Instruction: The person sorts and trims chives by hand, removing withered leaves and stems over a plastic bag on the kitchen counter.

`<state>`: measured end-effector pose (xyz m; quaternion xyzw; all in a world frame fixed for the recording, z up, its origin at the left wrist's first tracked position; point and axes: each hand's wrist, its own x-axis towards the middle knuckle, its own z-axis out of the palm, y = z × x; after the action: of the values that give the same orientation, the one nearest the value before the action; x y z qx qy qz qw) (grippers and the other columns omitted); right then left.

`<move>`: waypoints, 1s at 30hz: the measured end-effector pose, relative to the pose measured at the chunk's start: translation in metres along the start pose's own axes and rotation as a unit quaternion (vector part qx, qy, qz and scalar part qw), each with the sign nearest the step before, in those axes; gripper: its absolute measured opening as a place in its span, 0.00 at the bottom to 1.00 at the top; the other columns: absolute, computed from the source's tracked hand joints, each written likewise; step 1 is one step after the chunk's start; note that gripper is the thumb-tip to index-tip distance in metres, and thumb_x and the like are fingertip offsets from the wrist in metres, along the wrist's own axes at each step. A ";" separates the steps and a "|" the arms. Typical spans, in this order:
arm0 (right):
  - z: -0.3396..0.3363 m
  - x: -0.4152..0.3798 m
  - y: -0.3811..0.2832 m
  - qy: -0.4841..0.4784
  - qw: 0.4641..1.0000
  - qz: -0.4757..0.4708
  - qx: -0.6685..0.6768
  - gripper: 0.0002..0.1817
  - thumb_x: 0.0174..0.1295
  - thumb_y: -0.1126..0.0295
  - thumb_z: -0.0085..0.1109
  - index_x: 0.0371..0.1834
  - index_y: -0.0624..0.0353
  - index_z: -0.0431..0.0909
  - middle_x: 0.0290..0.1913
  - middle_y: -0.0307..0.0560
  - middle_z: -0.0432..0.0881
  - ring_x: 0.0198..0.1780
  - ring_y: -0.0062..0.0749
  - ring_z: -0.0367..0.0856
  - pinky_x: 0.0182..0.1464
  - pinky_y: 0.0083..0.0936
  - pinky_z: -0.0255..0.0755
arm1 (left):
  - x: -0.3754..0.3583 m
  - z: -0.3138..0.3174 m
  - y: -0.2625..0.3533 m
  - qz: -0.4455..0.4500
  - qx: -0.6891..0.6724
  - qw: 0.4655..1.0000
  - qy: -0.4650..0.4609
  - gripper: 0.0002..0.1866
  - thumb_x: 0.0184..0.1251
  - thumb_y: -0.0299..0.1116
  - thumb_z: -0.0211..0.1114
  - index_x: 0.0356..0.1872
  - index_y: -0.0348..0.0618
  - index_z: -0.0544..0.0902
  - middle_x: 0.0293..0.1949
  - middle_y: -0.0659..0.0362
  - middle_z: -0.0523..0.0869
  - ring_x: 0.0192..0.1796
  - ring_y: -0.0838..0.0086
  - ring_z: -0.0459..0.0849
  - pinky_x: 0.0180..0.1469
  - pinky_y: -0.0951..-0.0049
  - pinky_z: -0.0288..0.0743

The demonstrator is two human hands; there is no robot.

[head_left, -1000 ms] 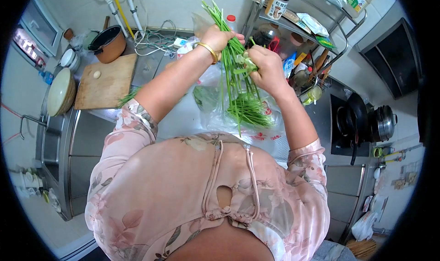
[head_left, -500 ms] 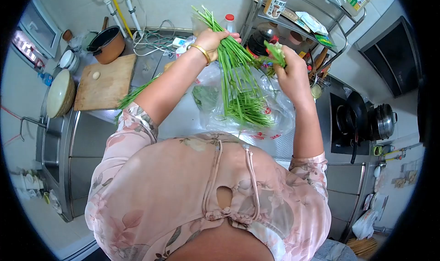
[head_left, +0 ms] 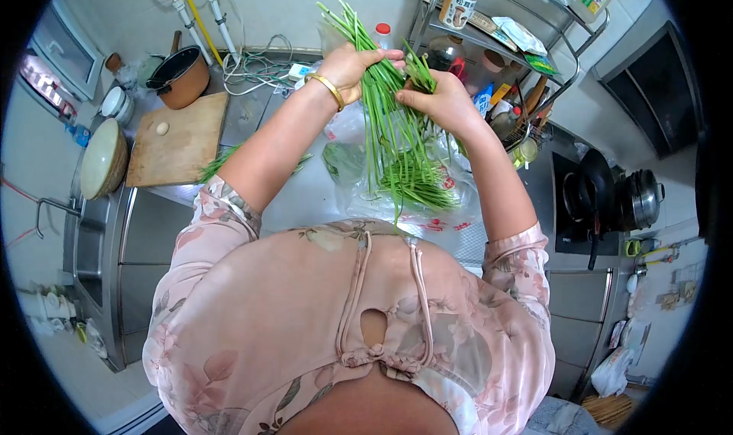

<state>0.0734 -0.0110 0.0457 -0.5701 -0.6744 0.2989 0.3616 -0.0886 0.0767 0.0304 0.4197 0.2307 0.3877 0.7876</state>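
The right hand [head_left: 444, 101] is now back beside the bunch of chives [head_left: 379, 103]; half a second ago it was well out to the right, gripping a leafy scrap. It is closed on short greens [head_left: 419, 72]; whether these are joined to the bunch cannot be told. The left hand [head_left: 347, 67] maintains its grip on the bunch, above the surface [head_left: 296, 197]. Below, a chive pile [head_left: 418, 182] lies on a clear plastic bag [head_left: 357, 198]. The return places both hands at the bunch, which suggests that handling of the stalks is still under way.
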 end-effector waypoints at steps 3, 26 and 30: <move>0.004 0.009 0.005 0.016 1.000 -0.013 0.009 0.14 0.46 0.67 0.61 0.33 0.65 0.78 0.23 0.45 0.78 0.26 0.21 0.72 0.33 0.22 0.68 | 0.004 -0.001 -0.004 0.031 0.063 0.998 -0.009 0.10 0.62 0.25 0.52 0.41 0.30 0.73 0.38 0.48 0.80 0.38 0.66 0.82 0.39 0.67 0.79; 0.008 -0.020 -0.013 -0.046 0.981 -0.044 -0.185 0.17 0.46 0.62 0.61 0.33 0.64 0.75 0.27 0.59 0.77 0.30 0.47 0.77 0.35 0.35 0.68 | 0.018 -0.007 0.001 -0.002 -0.076 0.989 0.130 0.12 0.67 0.26 0.44 0.46 0.25 0.64 0.48 0.42 0.74 0.51 0.54 0.75 0.51 0.55 0.74; 0.021 -0.009 -0.006 -0.026 0.977 -0.010 -0.209 0.19 0.43 0.58 0.63 0.33 0.63 0.77 0.28 0.61 0.77 0.33 0.51 0.77 0.36 0.36 0.69 | 0.020 -0.008 0.000 -0.003 -0.073 0.989 0.127 0.11 0.67 0.26 0.44 0.44 0.26 0.65 0.47 0.43 0.75 0.50 0.54 0.76 0.51 0.55 0.74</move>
<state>0.0535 -0.0202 0.0375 -0.6183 -0.7371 0.1620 0.2197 -0.0822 0.0969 0.0254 0.3074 0.3013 0.4513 0.7817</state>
